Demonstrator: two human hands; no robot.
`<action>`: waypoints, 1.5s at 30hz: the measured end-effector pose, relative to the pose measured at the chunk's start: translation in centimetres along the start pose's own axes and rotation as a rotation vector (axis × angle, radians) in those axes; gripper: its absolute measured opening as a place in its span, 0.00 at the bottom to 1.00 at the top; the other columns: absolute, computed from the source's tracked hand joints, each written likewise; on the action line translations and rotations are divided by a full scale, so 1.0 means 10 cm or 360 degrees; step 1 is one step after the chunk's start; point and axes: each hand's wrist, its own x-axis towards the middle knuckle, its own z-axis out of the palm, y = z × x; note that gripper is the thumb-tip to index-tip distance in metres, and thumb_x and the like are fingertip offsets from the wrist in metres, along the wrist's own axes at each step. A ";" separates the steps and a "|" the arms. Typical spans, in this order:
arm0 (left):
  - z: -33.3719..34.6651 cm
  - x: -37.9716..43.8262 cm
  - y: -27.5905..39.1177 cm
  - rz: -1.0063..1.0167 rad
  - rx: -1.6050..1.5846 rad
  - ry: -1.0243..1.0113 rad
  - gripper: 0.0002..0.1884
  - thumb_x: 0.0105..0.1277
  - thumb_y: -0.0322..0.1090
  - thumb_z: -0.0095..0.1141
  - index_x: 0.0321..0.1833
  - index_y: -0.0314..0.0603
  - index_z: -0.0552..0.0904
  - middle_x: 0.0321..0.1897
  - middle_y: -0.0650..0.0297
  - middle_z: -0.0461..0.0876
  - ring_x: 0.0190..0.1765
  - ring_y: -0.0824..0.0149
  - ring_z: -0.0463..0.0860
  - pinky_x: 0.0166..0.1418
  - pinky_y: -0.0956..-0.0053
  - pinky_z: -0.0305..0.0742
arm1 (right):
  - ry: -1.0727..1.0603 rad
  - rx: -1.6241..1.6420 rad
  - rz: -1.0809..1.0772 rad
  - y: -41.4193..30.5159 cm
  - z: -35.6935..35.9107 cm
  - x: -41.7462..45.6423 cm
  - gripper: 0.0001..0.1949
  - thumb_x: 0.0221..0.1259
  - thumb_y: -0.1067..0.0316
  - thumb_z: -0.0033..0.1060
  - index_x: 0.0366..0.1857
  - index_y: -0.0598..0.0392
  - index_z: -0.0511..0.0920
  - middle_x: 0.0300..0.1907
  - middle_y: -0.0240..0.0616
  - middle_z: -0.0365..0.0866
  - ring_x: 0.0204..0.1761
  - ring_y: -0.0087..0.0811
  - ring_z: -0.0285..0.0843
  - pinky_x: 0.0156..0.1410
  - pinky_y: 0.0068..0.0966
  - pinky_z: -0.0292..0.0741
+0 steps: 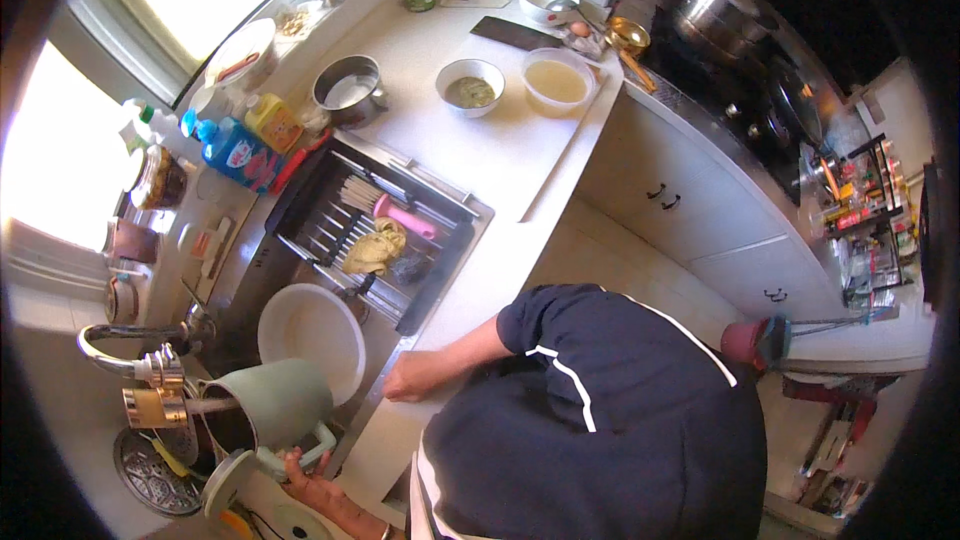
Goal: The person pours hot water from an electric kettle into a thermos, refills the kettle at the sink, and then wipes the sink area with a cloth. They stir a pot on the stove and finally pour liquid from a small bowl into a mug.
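Note:
Around the handle (324,444) of a pale green electric kettle (281,401), my left hand (307,476) keeps the kettle tilted over the sink. Its lid (227,481) hangs open. Water (214,405) runs into the dark mouth from the filter attachment (154,406) of a chrome faucet (97,349). My right hand (406,376) rests as a loose fist on the counter's edge beside the sink, with nothing visible in it. Between the two hands and the faucet, a white plastic basin (311,334) sits in the sink, partly hidden by the kettle.
Over the sink's far part lies a drain rack (442,285) with a yellow cloth (375,247) and a pink-handled brush (405,217). Bottles (240,154) line the windowsill side. Farther along the counter stand a metal pot (349,90), a bowl (470,88) and a plastic tub (556,81).

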 end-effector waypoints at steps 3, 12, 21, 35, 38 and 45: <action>-0.05 0.09 -0.02 -0.0036 -0.0050 -0.0061 0.20 0.56 0.43 0.55 0.46 0.35 0.73 0.39 0.57 0.74 0.45 0.63 0.74 0.30 0.68 0.81 | 0.0103 -0.0049 -0.0069 -0.01 -0.02 -0.01 0.09 0.52 0.65 0.51 0.19 0.54 0.67 0.20 0.40 0.70 0.25 0.43 0.72 0.28 0.38 0.68; -0.05 0.00 0.04 -0.0027 -0.0138 0.0029 0.17 0.54 0.41 0.57 0.41 0.35 0.75 0.37 0.59 0.74 0.41 0.63 0.75 0.28 0.70 0.80 | -0.0121 -0.0080 0.0025 -0.01 -0.06 0.01 0.07 0.51 0.64 0.49 0.21 0.54 0.68 0.20 0.42 0.71 0.25 0.45 0.72 0.29 0.39 0.68; 0.05 -0.04 0.12 -0.0074 -0.0288 -0.0060 0.16 0.52 0.32 0.59 0.44 0.35 0.74 0.41 0.58 0.75 0.43 0.61 0.77 0.30 0.64 0.82 | -0.0090 -0.0033 0.0060 0.17 0.08 -0.01 0.07 0.41 0.68 0.58 0.26 0.53 0.73 0.25 0.40 0.75 0.28 0.42 0.76 0.30 0.35 0.72; 0.15 -0.17 0.10 -0.0070 -0.0272 0.0006 0.13 0.52 0.32 0.59 0.37 0.37 0.72 0.31 0.63 0.72 0.30 0.71 0.75 0.25 0.76 0.79 | -0.0159 0.0075 0.0096 -0.04 -0.14 0.11 0.04 0.53 0.66 0.54 0.28 0.53 0.75 0.25 0.41 0.77 0.27 0.41 0.77 0.30 0.34 0.73; 0.17 -0.19 0.09 -0.0109 -0.0238 0.0002 0.13 0.52 0.32 0.59 0.38 0.37 0.72 0.31 0.63 0.71 0.31 0.71 0.75 0.26 0.76 0.79 | -0.0142 0.0042 0.0093 -0.02 -0.12 0.09 0.04 0.54 0.66 0.54 0.28 0.52 0.75 0.25 0.40 0.77 0.27 0.41 0.76 0.29 0.34 0.73; 0.23 -0.24 0.07 -0.0072 -0.0280 0.0037 0.13 0.51 0.31 0.60 0.37 0.38 0.72 0.31 0.63 0.73 0.32 0.69 0.78 0.24 0.75 0.82 | -0.0180 0.0047 0.0105 -0.05 -0.15 0.11 0.04 0.54 0.65 0.54 0.28 0.52 0.75 0.25 0.39 0.77 0.27 0.41 0.76 0.29 0.34 0.72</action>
